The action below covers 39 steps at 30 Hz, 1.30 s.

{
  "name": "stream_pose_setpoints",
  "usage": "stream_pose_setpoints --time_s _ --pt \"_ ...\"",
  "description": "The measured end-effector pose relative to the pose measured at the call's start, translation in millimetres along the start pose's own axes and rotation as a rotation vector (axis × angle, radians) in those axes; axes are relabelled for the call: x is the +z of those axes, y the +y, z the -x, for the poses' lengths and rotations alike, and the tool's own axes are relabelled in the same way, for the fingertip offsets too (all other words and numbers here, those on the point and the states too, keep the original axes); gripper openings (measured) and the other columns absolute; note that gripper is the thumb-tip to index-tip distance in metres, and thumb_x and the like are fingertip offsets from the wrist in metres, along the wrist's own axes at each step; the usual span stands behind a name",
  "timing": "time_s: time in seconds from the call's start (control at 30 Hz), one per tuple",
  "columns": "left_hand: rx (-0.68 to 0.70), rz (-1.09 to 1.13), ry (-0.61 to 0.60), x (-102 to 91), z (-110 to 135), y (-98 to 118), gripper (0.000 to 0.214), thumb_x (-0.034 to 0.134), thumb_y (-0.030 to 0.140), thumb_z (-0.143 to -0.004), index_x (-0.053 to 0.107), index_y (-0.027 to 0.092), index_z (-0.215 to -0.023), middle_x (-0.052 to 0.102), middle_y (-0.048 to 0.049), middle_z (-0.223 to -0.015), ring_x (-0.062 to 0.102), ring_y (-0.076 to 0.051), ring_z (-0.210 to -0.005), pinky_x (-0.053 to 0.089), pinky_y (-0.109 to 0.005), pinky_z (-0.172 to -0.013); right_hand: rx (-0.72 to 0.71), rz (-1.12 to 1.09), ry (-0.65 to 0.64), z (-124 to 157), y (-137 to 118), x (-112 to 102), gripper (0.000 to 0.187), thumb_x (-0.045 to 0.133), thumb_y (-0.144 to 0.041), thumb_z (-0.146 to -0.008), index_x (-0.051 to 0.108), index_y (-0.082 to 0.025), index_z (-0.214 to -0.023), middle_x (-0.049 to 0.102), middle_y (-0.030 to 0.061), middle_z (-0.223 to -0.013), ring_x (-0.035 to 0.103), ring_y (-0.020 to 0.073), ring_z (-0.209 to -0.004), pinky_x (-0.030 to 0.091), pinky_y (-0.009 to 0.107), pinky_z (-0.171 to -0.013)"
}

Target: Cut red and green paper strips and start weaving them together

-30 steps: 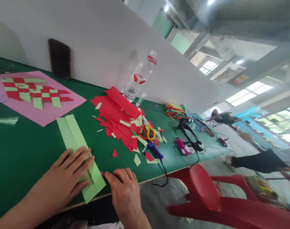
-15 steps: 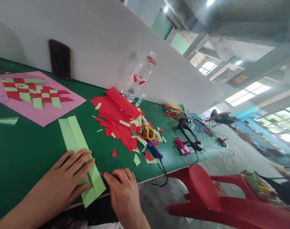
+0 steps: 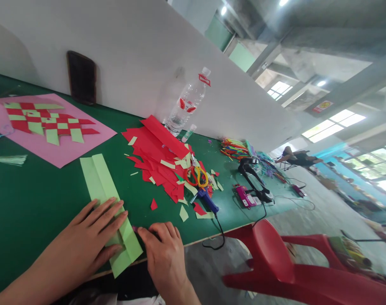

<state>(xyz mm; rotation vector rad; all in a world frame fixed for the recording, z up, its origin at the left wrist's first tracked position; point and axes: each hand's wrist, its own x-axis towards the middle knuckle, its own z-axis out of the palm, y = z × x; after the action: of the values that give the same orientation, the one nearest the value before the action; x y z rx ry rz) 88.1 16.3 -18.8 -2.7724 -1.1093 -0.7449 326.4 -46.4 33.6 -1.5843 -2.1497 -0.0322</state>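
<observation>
A light green strip of paper, creased lengthwise, lies slantwise at the front edge of the green table. Flat across its lower half rests my left hand, fingers stretched out and pressing it down. Just right of the strip, my right hand is closed at the table edge. Between its thumb and fingers pokes out a small purple tip, mostly hidden, so I cannot tell what it belongs to. Woven red and green paper fish lie on a pink sheet at the far left.
Red paper and scraps lie mid-table, with scissors and a blue glue gun. Behind stand a water bottle and a phone against the white partition. Further right are a pink box and a red chair.
The whole view has shifted slightly, with the table items now a little further right. Both hands and the green strip keep nearly the same position relative to each other.
</observation>
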Motion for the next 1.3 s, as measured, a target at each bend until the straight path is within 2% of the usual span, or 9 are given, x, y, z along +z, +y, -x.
stream_pose_setpoints --time_s 0.27,0.47,0.67,0.83,0.93,1.0,1.07,1.3 --pt "0.072 -0.062 0.002 -8.4 -4 -2 0.049 0.059 0.041 -0.098 0.065 0.024 -0.144 0.069 -0.0112 -0.151 0.060 -0.035 -0.140 0.029 -0.054 -0.120 -0.010 0.010 0.021 -2 1 -2 0.026 0.059 -0.018 -0.106 0.079 -0.031 -0.117 0.072 0.0017 -0.090 0.063 0.0205 -0.081 0.042 0.035 -0.070" --pt "0.070 -0.047 -0.020 -10.8 -3 -2 0.050 0.063 0.051 -0.096 0.067 0.028 -0.140 0.074 -0.0065 -0.144 0.065 -0.030 -0.131 0.036 -0.049 -0.113 -0.006 -0.011 -0.004 2 -1 -8 0.026 0.058 -0.020 -0.107 0.079 -0.033 -0.115 0.072 0.0012 -0.089 0.063 0.0203 -0.079 0.041 0.035 -0.069" --pt "0.008 -0.051 0.000 -6.0 0 1 0.060 0.067 0.057 -0.093 0.066 0.026 -0.144 0.062 -0.0190 -0.156 0.052 -0.040 -0.148 0.033 -0.057 -0.121 -0.012 -0.010 0.005 4 -1 -7 0.027 0.056 -0.021 -0.108 0.080 -0.031 -0.113 0.073 0.0016 -0.088 0.064 0.0200 -0.079 0.043 0.034 -0.069" --pt "-0.034 0.015 -0.027 -2.8 2 3 0.088 0.062 0.084 -0.083 0.058 0.032 -0.154 0.057 -0.0173 -0.162 0.047 -0.041 -0.152 0.028 -0.060 -0.125 -0.006 -0.019 0.001 5 0 -10 0.027 0.055 -0.021 -0.109 0.080 -0.031 -0.113 0.073 0.0019 -0.089 0.064 0.0199 -0.078 0.043 0.034 -0.069" --pt "-0.092 0.071 -0.048 -6.0 0 5 0.093 0.060 0.095 -0.073 0.057 0.046 -0.152 0.057 -0.0137 -0.162 0.048 -0.042 -0.152 0.030 -0.061 -0.122 -0.006 -0.043 0.006 6 -1 -12 0.029 0.053 -0.021 -0.109 0.080 -0.030 -0.115 0.072 0.0022 -0.089 0.063 0.0197 -0.079 0.043 0.034 -0.070" --pt "-0.108 0.101 -0.070 -8.9 -2 6 0.089 0.060 0.097 -0.069 0.058 0.055 -0.147 0.059 -0.0114 -0.161 0.049 -0.043 -0.151 0.032 -0.063 -0.120 -0.007 -0.060 0.019 6 -1 -12 0.030 0.052 -0.021 -0.110 0.080 -0.030 -0.115 0.071 0.0023 -0.088 0.063 0.0197 -0.079 0.042 0.034 -0.070" --pt "-0.127 0.128 -0.079 -11.0 -4 6 0.087 0.059 0.099 -0.067 0.059 0.059 -0.144 0.060 -0.0100 -0.160 0.049 -0.044 -0.151 0.033 -0.063 -0.119 -0.007 -0.068 0.025 7 -1 -11 0.030 0.051 -0.021 -0.110 0.080 -0.030 -0.115 0.071 0.0020 -0.088 0.063 0.0198 -0.080 0.041 0.034 -0.070" --pt "-0.132 0.135 -0.098 -15.4 -5 6 0.088 0.060 0.098 -0.067 0.058 0.058 -0.145 0.060 -0.0113 -0.160 0.050 -0.043 -0.150 0.030 -0.061 -0.121 0.015 -0.029 0.022 6 0 -8 0.028 0.053 -0.021 -0.109 0.079 -0.030 -0.114 0.071 0.0016 -0.089 0.061 0.0205 -0.080 0.038 0.035 -0.070"
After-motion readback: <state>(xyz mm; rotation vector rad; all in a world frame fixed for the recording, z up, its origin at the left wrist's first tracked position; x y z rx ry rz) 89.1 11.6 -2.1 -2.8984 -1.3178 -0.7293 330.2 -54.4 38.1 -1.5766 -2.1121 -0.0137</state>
